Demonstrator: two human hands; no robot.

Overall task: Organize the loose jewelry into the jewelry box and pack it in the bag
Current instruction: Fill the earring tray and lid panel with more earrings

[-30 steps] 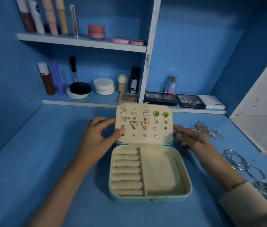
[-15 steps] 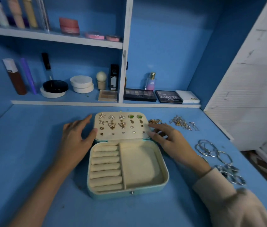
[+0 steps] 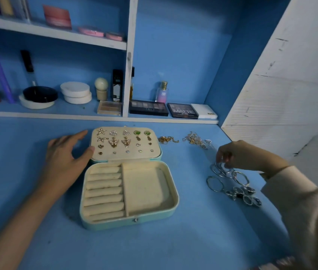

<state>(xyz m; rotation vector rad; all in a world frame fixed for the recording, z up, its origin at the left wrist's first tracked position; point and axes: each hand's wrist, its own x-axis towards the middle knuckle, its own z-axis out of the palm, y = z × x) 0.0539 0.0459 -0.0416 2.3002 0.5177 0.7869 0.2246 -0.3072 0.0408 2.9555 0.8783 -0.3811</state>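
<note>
My jewelry box (image 3: 134, 221) sits open mid-bench (image 3: 37, 240), long axis left to right, clasp toward me and lid (image 3: 125, 154) back toward the rear edge, with seven ring rolls (image 3: 104, 191) and one compartment (image 3: 142, 188). My left hand (image 3: 66, 152) lies flat with its thumb on the lid's left edge. My right hand (image 3: 240, 154) pinches the silver hoops (image 3: 224, 172) near the right edge, in front of two chain heaps (image 3: 194, 139).

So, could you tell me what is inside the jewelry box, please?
The lid holds rows of earrings. The base's ring rolls and open compartment show nothing in them. Whatever lies behind the lid's panel is covered.
</note>
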